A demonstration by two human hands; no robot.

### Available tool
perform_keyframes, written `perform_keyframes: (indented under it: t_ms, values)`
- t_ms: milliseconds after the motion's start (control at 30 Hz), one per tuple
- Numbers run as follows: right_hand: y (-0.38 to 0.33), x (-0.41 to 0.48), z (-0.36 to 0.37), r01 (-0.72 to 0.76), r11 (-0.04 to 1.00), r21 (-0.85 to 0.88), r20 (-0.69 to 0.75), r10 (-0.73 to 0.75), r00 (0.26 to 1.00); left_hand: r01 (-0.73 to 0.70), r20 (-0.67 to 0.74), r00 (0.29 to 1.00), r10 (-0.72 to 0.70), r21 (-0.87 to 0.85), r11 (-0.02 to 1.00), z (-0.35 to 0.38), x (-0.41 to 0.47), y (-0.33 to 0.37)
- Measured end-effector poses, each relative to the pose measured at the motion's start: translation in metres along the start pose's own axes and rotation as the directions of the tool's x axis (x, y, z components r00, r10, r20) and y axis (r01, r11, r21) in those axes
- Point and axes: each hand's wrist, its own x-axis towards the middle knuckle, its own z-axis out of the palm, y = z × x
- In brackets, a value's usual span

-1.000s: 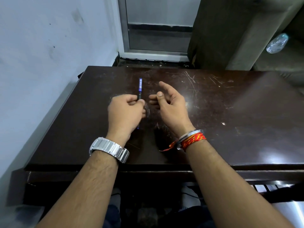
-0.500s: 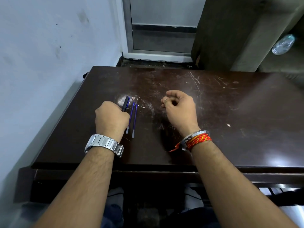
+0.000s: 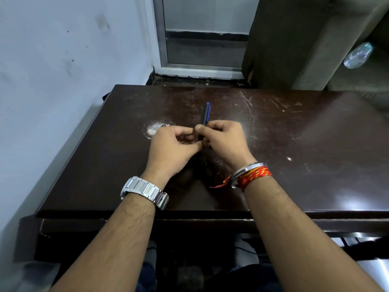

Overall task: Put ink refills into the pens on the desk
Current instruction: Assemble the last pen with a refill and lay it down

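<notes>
A dark pen with a blue section sticks out away from me, above my two hands, over the middle of the dark brown desk. My right hand is closed around the pen's near part, thumb against it. Fingertip to fingertip with it, my left hand pinches at the pen's near end. The spot where the fingers meet is hidden, and no loose ink refill shows on the desk.
A whitish scuffed patch marks the desk just left of my left hand. The wall runs along the desk's left side. A metal-framed door and a dark cabinet stand behind the desk.
My hands have come together at the desk's middle. The pen, held by my left hand at the left before, now points away above my right hand. The two blue refills are out of sight.
</notes>
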Motion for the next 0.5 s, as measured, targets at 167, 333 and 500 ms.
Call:
perform_keyframes:
  t_ms: [167,333,500]
  values:
    - [0.0,0.011,-0.044,-0.04,0.97,-0.238,-0.338,-0.044,0.94,0.058,-0.137,0.989,-0.05,0.054,0.997,0.002,0.002,-0.004]
    - [0.003,0.01,-0.061,-0.096,0.882,-0.461,-0.361,-0.088,0.928,0.077,-0.138,0.988,-0.061,0.109,0.991,0.003,0.002,-0.005]
    - [0.004,0.011,-0.058,-0.165,0.803,-0.573,-0.31,-0.027,0.95,0.085,-0.112,0.991,-0.071,0.133,0.987,0.003,0.0,-0.005]
